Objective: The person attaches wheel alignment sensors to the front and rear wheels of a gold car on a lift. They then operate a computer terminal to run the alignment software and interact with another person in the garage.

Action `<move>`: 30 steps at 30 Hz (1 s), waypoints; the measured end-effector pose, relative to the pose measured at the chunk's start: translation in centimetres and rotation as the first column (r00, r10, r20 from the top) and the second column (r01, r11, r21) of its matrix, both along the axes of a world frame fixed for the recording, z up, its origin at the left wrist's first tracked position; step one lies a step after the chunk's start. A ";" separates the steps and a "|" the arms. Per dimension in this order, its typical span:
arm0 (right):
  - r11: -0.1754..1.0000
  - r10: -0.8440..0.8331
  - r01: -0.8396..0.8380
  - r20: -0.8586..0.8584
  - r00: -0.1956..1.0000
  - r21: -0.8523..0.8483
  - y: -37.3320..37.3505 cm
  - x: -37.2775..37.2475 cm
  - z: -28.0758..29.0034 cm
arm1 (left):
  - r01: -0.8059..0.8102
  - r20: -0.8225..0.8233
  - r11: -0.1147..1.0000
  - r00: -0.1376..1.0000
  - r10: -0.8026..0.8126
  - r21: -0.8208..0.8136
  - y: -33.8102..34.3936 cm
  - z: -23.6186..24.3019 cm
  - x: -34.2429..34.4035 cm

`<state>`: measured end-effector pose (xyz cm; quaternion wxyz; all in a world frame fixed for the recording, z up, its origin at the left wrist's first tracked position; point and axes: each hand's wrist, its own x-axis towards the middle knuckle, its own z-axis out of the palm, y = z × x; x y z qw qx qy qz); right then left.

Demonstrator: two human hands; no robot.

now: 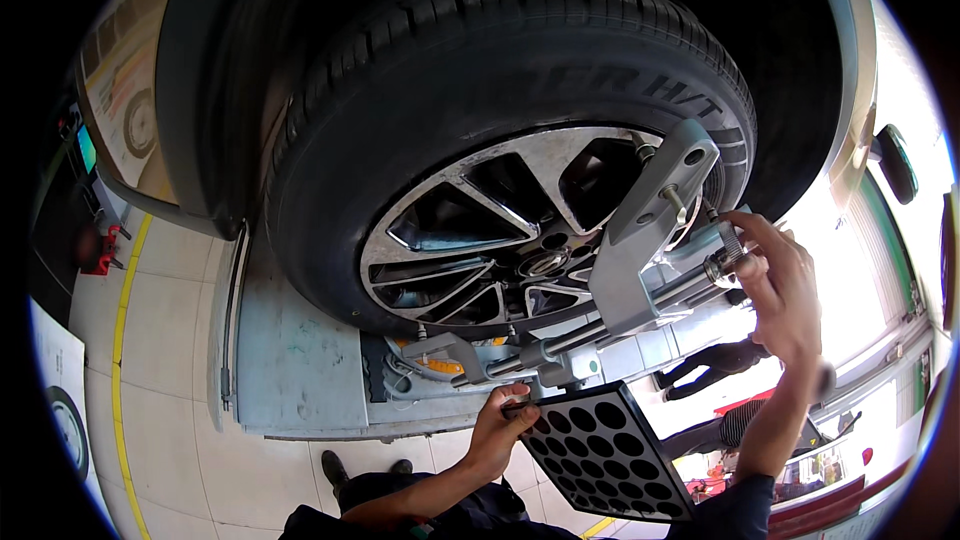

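Note:
A grey metal wheel clamp [640, 230] with sliding rods lies across the alloy wheel [480, 190] of a vehicle with a black tyre [400, 100]. My right hand [785, 290] curls its thumb and fingers around the knurled knob [733, 240] at the clamp's right end. Below the rods, a flat alignment target board [600, 450], grey with rows of black dots, hangs tilted from the clamp's middle. My left hand [495, 430] is closed at the board's upper left corner, thumb and fingers pinching a small dark part there. The fingers partly hide that part.
The tyre rests on a pale blue lift platform [290, 340] with an orange-yellow piece [440, 365] beneath the wheel. A yellow line [120, 340] crosses the tiled floor at left. Another person's dark-clothed legs [715, 365] show at right. The wheel arch [215, 90] curves overhead.

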<state>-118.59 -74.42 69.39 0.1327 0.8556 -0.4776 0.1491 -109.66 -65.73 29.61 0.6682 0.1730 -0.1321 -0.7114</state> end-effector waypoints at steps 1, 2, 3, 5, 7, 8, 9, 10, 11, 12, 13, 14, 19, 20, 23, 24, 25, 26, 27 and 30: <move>0.993 -0.080 0.084 -0.044 0.996 0.086 0.7 0.5 1.2 | -0.003 -0.004 1.000 1.000 0.003 -0.005 0.0 0.1 0.0; 0.970 -0.165 0.179 -0.092 0.982 0.166 1.2 0.8 2.2 | 0.003 -0.006 1.000 1.000 -0.003 -0.011 0.1 0.1 -0.1; 0.965 -0.059 0.072 -0.060 0.996 0.252 0.8 0.6 2.7 | 0.010 -0.013 1.000 1.000 -0.011 -0.010 0.2 0.2 -0.1; 0.902 0.158 -0.157 0.030 0.987 0.402 -0.8 -0.6 3.7 | 0.014 -0.027 1.000 1.000 -0.015 -0.007 0.1 0.3 -0.1; 0.793 0.377 -0.399 0.143 0.915 0.461 -3.0 -2.1 3.6 | 0.034 -0.024 0.999 0.999 -0.034 -0.006 0.1 0.5 -0.2; 0.710 0.479 -0.512 0.203 0.854 0.483 -3.9 -2.4 3.7 | 0.038 -0.026 0.999 0.999 -0.038 0.000 0.2 0.5 -0.2; 0.669 0.444 -0.477 0.208 0.871 0.570 -4.1 -2.6 4.2 | 0.039 -0.028 0.999 0.999 -0.039 -0.002 0.1 0.4 -0.3; 0.656 0.445 -0.469 0.198 0.873 0.592 -4.5 -2.5 4.7 | 0.042 -0.030 0.999 0.999 -0.042 -0.006 0.0 0.2 -0.4; 0.643 0.444 -0.460 0.191 0.875 0.612 -4.7 -2.2 5.1 | 0.047 -0.028 0.999 0.998 -0.047 -0.008 0.0 0.3 -0.4; 0.631 0.441 -0.449 0.184 0.879 0.632 -4.8 -2.1 5.3 | 0.041 -0.038 0.999 0.998 -0.041 0.002 0.1 0.5 -0.5; 0.654 0.451 -0.473 0.198 0.870 0.590 -4.7 -2.2 5.1 | 0.038 -0.048 0.999 0.998 -0.038 0.010 0.3 0.6 -0.7; 0.720 0.408 -0.413 0.140 0.902 0.559 -4.5 -1.8 5.1 | 0.023 -0.056 1.000 0.998 -0.021 0.020 0.2 0.8 -0.6; 0.987 0.053 -0.021 -0.201 0.978 0.158 -1.8 1.7 3.0 | 0.018 -0.042 1.000 0.999 -0.017 0.004 -0.2 -0.3 -0.4; 0.996 0.084 -0.079 -0.263 0.961 0.028 -1.8 1.7 1.9 | 0.018 -0.037 1.000 0.999 -0.018 0.005 -0.1 -0.1 -0.3; 0.922 0.340 -0.375 -0.261 0.904 -0.097 -2.6 0.8 1.4 | 0.001 -0.061 1.000 0.998 -0.001 0.001 -0.2 0.5 -0.3; 0.843 0.463 -0.515 -0.277 0.842 -0.155 -3.2 0.8 1.1 | 0.013 -0.055 1.000 0.998 -0.013 0.004 -0.2 0.4 -0.4; 0.791 0.533 -0.585 -0.268 0.802 -0.177 -4.0 0.3 0.5 | 0.025 -0.049 1.000 0.998 -0.025 0.008 -0.2 0.1 -0.5; 0.734 0.597 -0.649 -0.265 0.757 -0.200 -4.6 0.1 0.0 | 0.044 -0.039 0.999 0.998 -0.043 0.018 0.0 0.0 -0.6; 0.784 0.548 -0.593 -0.247 0.800 -0.182 -4.6 -0.3 0.1 | 0.037 -0.049 0.999 0.998 -0.036 0.018 0.0 0.0 -0.8; 0.960 0.155 -0.205 -0.246 0.957 -0.191 -2.2 2.3 0.7 | 0.050 -0.043 0.998 0.998 -0.048 0.031 0.3 0.7 -0.5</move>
